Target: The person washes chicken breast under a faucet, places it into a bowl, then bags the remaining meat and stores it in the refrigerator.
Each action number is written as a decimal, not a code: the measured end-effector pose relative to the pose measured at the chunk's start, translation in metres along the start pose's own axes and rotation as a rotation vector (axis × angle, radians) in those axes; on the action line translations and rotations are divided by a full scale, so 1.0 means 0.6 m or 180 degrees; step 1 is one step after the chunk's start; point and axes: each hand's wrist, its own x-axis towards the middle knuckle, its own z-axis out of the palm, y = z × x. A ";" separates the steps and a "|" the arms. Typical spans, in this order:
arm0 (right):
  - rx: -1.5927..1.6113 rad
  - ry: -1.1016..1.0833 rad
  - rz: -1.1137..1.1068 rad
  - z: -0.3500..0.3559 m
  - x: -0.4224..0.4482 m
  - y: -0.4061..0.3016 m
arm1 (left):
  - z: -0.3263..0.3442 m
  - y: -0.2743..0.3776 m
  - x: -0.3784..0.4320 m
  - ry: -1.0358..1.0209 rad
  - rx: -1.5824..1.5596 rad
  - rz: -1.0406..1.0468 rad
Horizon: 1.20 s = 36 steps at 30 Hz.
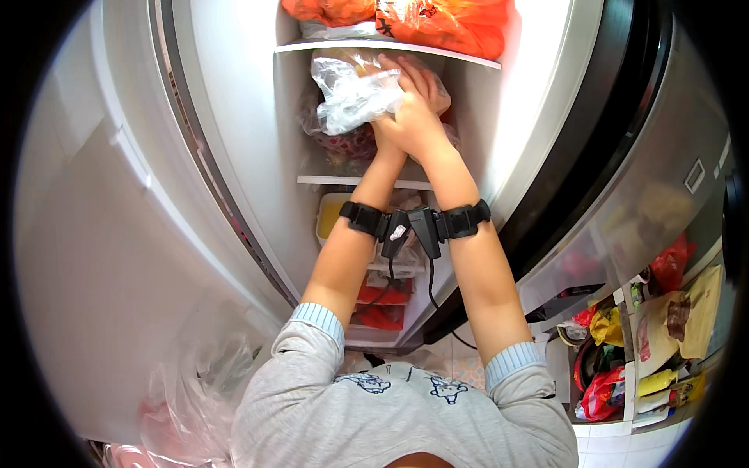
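Both hands reach into an open refrigerator, onto a clear plastic bag (pixel 357 96) on an upper shelf. My right hand (pixel 418 111) lies over the bag's right side, its fingers spread forward along the plastic. My left hand (pixel 386 131) is beneath the right one and mostly hidden by it and by the crumpled plastic, so its grip cannot be seen. Under the clear bag shows a dark red patterned item (pixel 351 143), also in plastic. Both wrists wear black straps with small black devices and cables.
Orange plastic bags (pixel 445 26) fill the shelf above. Below stand a white container with yellow contents (pixel 330 216) and red packages (pixel 380 316). The refrigerator doors flank both arms. Plastic bags (pixel 199 403) hang at lower left; an open rack of bagged goods (pixel 608 374) is at lower right.
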 end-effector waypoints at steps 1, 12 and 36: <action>-0.0053 -0.0080 0.0103 0.000 -0.005 0.002 | 0.002 -0.006 0.006 -0.0091 -0.0108 -0.0066; -0.0392 0.0090 0.2293 0.006 -0.052 0.005 | 0.053 -0.039 0.052 -0.0758 -0.1078 -0.0813; -0.0738 -0.1068 0.1731 0.105 0.030 0.142 | -0.091 -0.046 0.120 -0.0858 -0.2620 -0.2509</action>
